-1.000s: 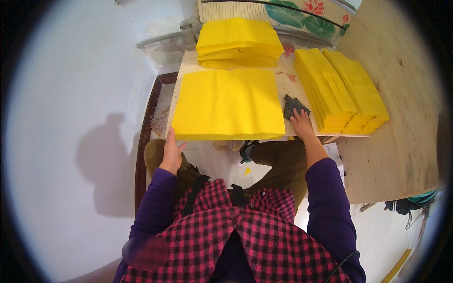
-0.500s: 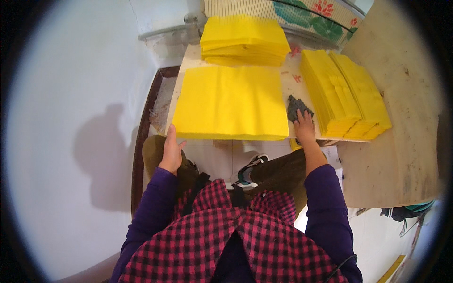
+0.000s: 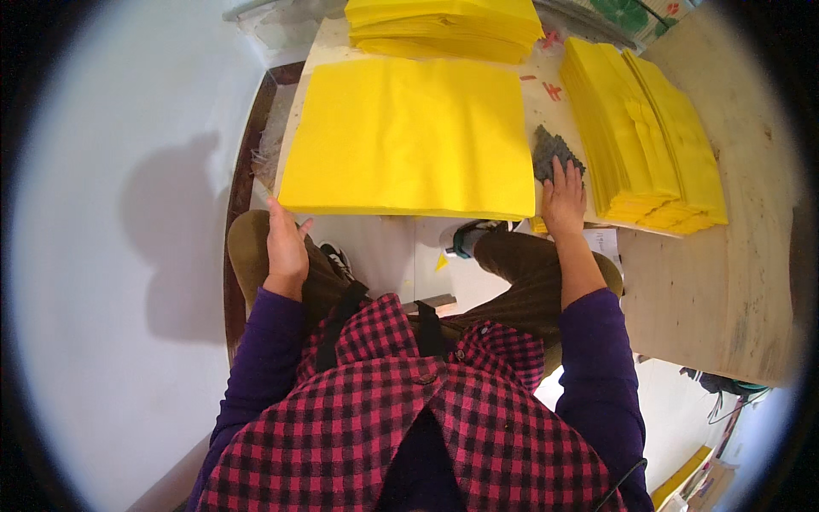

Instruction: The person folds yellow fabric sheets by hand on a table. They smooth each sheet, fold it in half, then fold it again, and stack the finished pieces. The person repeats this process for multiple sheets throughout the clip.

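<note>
A wide stack of yellow fabric sheets (image 3: 405,141) lies flat in front of me, its near edge along the board's front. At its near left corner is my left hand (image 3: 287,249), fingers stretched upward and thumb apart; the fingertips reach the corner. To the right of the stack, a crumpled dark grey cloth (image 3: 550,147) rests on the board. My right hand (image 3: 565,198) lies on the cloth's lower part with its fingers extended.
More yellow sheets are stacked at the back (image 3: 444,34) and in two upright-looking piles on the right (image 3: 631,136). Small red scraps (image 3: 553,90) lie on the wooden board (image 3: 556,109). A white wall (image 3: 111,282) stands close on the left, a wooden panel (image 3: 699,299) on the right.
The view has shifted, so the board and stacks sit higher in it. My right hand stays at the grey cloth, and my left hand remains by the near left corner.
</note>
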{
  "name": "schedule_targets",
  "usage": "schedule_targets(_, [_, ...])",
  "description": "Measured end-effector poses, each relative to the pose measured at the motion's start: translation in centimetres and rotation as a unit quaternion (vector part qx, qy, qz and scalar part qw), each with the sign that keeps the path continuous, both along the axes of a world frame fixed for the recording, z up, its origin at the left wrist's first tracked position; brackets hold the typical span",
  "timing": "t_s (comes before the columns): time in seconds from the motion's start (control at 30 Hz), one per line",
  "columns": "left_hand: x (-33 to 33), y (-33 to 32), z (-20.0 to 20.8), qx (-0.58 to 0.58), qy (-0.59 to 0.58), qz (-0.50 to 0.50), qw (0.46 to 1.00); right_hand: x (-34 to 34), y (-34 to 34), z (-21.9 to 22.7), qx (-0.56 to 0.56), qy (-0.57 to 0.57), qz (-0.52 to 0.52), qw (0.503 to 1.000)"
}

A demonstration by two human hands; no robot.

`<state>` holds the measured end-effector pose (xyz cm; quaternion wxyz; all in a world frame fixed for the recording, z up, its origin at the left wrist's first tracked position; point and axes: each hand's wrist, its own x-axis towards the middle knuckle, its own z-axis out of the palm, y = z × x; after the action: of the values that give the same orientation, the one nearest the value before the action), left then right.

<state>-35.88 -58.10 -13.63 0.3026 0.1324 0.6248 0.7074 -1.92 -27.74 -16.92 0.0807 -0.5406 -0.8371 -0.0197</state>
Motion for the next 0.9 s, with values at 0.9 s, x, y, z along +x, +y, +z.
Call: schedule_targets(0.9, [-0.13, -0.23, -0.77, 0.012, -0.028, 0.005, 1.0, 0.18, 0.46, -0.14, -0.006, 0.003, 0.007, 1.0])
